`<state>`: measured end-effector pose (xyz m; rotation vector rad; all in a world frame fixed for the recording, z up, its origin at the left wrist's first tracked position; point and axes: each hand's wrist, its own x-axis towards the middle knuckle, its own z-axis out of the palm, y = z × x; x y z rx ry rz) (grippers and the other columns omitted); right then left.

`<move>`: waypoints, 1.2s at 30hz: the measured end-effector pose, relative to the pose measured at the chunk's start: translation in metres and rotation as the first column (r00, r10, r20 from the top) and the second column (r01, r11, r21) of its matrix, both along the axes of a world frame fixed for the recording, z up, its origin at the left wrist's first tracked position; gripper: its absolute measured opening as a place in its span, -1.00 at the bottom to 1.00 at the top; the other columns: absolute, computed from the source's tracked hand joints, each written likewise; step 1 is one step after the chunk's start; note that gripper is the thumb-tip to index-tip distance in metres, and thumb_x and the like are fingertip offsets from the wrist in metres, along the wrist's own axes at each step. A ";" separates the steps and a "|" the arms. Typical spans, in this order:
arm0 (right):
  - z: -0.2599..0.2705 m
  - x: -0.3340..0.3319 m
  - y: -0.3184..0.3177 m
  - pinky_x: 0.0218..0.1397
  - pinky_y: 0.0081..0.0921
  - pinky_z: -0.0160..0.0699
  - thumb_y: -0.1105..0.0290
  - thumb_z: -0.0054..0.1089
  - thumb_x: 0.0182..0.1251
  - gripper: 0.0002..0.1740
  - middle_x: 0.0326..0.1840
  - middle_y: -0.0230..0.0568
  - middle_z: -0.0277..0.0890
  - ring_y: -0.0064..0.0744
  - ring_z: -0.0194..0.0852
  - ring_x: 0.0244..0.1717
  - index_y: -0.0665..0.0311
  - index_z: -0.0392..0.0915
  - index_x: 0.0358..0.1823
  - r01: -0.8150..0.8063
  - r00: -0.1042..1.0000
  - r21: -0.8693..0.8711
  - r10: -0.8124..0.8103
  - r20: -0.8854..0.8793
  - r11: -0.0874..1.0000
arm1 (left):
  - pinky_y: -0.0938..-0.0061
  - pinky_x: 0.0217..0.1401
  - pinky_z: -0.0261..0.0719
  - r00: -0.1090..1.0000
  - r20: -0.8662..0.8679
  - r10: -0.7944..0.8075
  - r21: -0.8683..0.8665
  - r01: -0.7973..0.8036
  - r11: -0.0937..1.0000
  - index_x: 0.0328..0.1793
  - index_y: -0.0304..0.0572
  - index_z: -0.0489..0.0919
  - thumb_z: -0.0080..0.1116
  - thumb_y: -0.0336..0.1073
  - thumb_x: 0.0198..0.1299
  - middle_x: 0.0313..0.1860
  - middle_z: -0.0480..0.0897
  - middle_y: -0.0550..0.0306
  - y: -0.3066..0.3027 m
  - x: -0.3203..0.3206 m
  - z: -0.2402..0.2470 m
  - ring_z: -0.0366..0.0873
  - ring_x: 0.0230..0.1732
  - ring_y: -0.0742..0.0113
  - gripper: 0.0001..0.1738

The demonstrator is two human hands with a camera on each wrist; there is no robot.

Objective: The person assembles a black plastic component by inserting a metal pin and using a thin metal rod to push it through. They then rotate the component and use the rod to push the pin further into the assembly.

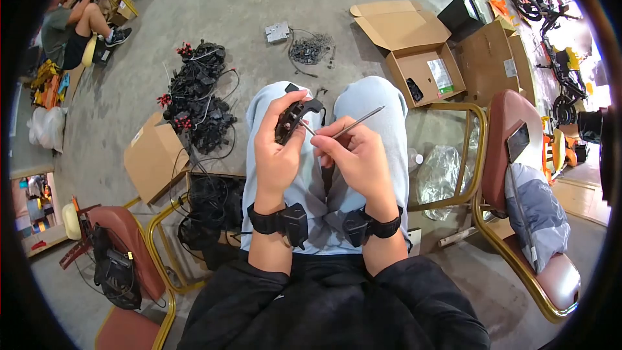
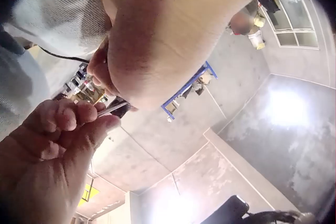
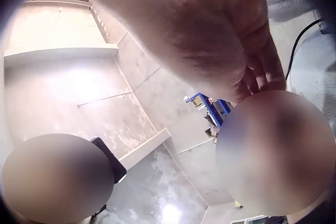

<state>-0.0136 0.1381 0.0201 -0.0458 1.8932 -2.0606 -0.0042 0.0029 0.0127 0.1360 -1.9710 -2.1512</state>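
Note:
My left hand (image 1: 277, 149) grips a black curved plastic part (image 1: 293, 120) above the left knee, thumb on one side and fingers round the other. Thumb and fingers of my right hand (image 1: 360, 159) pinch two thin metal rods: one (image 1: 309, 128) points at the black part, the other (image 1: 363, 120) sticks out up and to the right. In the left wrist view, the right hand (image 2: 58, 150) pinches a metal shaft (image 2: 112, 109) close to the left hand (image 2: 157, 40). Most of the black part is hidden there. A blurred patch covers much of the right wrist view.
On the floor lie a heap of black parts with cables (image 1: 201, 97), a metal block (image 1: 277, 32), small dark pieces (image 1: 310, 50) and an open cardboard box (image 1: 427, 78). Chairs stand on both sides, the right one (image 1: 512, 123) holding a grey bag (image 1: 534, 204). A person sits at upper left.

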 end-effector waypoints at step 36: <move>0.037 -0.045 -0.058 -0.53 -0.75 0.24 0.51 0.09 0.28 -0.69 -0.54 -0.42 0.45 -0.72 0.30 -0.58 0.46 0.48 0.03 0.019 1.000 -0.023 -0.019 -0.023 1.000 | 0.50 -0.10 0.52 0.984 0.101 0.146 0.564 -0.178 0.807 0.22 -0.35 0.33 -0.14 -0.75 -0.19 -0.06 0.51 -0.03 -0.044 -0.008 0.004 0.51 -0.10 0.27 -0.31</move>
